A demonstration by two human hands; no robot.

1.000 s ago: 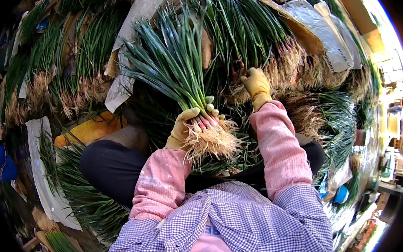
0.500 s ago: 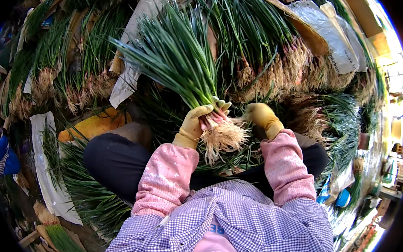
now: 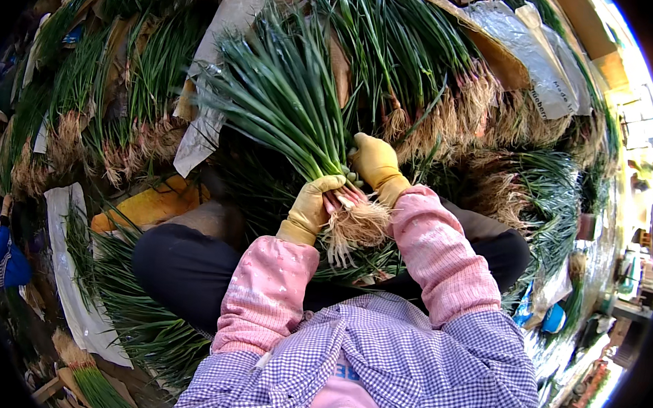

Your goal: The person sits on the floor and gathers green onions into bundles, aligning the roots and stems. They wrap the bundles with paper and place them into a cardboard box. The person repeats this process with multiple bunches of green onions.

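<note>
Ground [image 3: 132, 383]: brown at lower left, mostly hidden under green onion heaps [image 3: 140, 312] and a long white sheet [image 3: 86, 286].
Upper left row [image 3: 72, 91] and upper right row [image 3: 418, 52]: onions laid side by side, roots nearer the person [image 3: 377, 357].
Far right: bright light, small clutter too blurred to name.
Onion bunch [image 3: 291, 116]: held between the hands, above the crossed legs [image 3: 180, 270]; long dark green leaves fanned to upper left, pale stems [image 3: 336, 199] flushed pink, tangled straw-coloured roots [image 3: 359, 221].
Left hand [image 3: 310, 207]: yellow glove, fingers wrapped round the bunch just above its roots.
Right hand [image 3: 376, 162]: yellow glove, fingers curled beside the stems; whether they pinch any, cannot say.
</note>
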